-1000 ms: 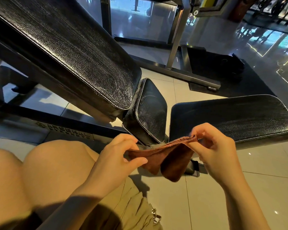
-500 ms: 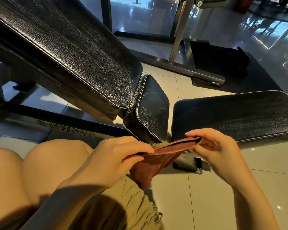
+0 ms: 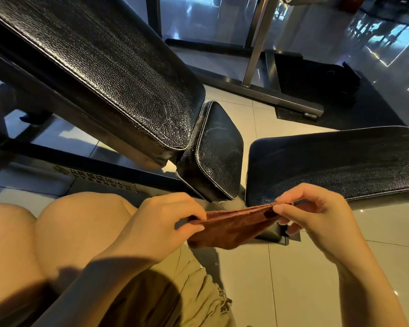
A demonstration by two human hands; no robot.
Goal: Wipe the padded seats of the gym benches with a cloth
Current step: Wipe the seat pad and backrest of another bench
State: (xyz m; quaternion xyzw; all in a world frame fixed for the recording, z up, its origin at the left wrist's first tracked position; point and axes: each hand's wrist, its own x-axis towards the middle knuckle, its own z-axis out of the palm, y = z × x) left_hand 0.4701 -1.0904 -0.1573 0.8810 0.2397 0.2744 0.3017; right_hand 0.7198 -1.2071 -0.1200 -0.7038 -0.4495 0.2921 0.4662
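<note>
Cloth (image 3: 232, 226) held off every pad, stretched in the air between both hands above the tiled floor (image 3: 293, 267), just in front of the bench ends. Left hand (image 3: 161, 223) pinched onto its left edge, thumb under and fingers curled over; right hand (image 3: 316, 220) pinched onto the top hem at the other end, thumb and forefinger closed on it. Judged as preparation only: folded or straightened, not yet laid on any seat. No streak, damp patch or wiped track made out on the padding, so the wiping itself taken as still to do, as far as could be told.

Rust-brown, soft and napped like a small towel, doubled over and sagging in the middle. Small seat pad (image 3: 216, 159) nearest, black pebbled leatherette, tapered with rounded corners and pale stitched piping, tilted toward the camera. Long backrest pad (image 3: 99, 69) sloped up to the left, same grained black skin, creased and glossy, worn pale near its lower edge. Second bench pad (image 3: 340, 166) on the right lay flat, broad, rounded at its far end. Dark steel frame (image 3: 90, 162) beneath, bearing raised lettering.
</note>
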